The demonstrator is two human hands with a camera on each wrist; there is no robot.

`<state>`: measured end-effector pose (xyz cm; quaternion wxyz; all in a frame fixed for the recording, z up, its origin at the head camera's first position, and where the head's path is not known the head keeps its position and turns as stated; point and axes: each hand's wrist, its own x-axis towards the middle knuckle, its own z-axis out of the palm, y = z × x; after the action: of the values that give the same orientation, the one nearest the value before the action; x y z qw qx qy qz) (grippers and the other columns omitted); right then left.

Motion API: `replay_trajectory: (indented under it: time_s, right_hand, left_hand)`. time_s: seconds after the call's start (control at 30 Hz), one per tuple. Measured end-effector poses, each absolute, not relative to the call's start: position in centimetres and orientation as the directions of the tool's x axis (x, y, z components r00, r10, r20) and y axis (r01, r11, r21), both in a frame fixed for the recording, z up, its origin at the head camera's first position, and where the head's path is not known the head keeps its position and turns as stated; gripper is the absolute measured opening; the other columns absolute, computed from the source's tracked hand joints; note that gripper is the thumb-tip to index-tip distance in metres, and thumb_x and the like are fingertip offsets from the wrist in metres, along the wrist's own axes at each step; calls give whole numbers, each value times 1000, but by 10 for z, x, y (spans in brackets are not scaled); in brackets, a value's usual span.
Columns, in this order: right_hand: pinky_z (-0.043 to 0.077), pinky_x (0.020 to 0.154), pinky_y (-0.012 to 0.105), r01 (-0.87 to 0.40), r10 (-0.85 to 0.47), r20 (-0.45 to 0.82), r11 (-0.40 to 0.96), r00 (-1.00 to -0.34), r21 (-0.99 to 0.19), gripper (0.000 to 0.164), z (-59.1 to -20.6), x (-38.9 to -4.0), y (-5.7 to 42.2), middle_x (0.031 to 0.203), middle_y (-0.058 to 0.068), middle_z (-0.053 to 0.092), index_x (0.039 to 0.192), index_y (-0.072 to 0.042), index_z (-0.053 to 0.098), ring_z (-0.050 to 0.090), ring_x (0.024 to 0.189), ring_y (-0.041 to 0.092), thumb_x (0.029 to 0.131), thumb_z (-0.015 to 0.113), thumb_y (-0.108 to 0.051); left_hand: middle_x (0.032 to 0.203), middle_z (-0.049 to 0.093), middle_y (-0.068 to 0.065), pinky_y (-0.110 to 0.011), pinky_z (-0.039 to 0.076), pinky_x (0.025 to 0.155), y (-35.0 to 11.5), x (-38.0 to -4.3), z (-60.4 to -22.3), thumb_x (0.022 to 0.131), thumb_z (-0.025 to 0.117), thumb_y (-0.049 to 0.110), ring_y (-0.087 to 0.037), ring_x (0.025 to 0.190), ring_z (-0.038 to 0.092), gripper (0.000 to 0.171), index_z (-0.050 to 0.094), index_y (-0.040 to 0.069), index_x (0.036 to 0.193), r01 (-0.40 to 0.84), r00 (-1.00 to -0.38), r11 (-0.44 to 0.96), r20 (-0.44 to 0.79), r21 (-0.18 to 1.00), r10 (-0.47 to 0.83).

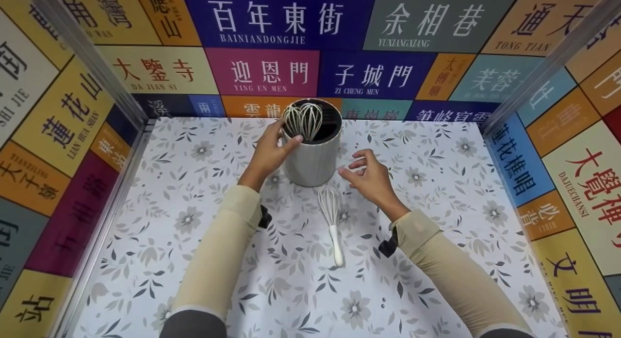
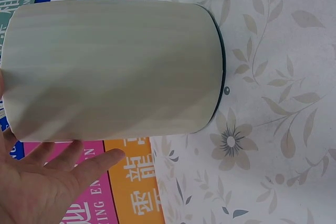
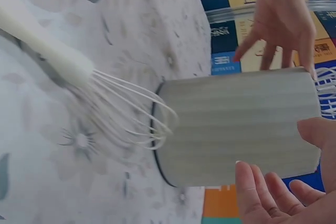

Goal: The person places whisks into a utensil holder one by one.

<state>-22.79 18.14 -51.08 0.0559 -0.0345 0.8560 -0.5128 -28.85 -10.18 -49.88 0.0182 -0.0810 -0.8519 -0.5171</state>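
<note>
I rest my left hand (image 1: 271, 150), fingers apart, against the canister (image 1: 310, 164), my right hand (image 1: 372, 179) loosely parted beside it, a whisk (image 1: 334, 231) in front.

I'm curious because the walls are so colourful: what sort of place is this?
Perhaps a small booth set up for tabletop work. The walls carry bright panels of Chinese writing, metal posts stand at the corners, and a flowery table surface fills the space between.
</note>
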Motion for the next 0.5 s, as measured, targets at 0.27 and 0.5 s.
replay_trajectory:
  time_s: [0.27, 0.5]
  right_hand:
    - [62, 68, 36, 70, -136, -163, 517, -977, -853, 60, -541, -208, 176, 122, 15, 65, 133, -17, 49, 73, 84, 28, 87, 80, -42]
    - [60, 62, 34, 103, -123, -201, 543, -972, -833, 65, -561, -195, 173, 117, 11, 66, 135, -10, 50, 74, 74, 26, 85, 82, -38]
  left_hand:
    - [156, 44, -15, -46, 42, 118, -102, -289, -498, 96, 69, 43, -37, 136, 53, 76, 38, 13, 159, 175, -983, 452, 134, 875, 122]
    - [156, 44, -14, -42, 41, 118, -101, -289, -498, 96, 69, 43, -36, 137, 53, 76, 38, 13, 159, 167, -985, 449, 126, 878, 121]
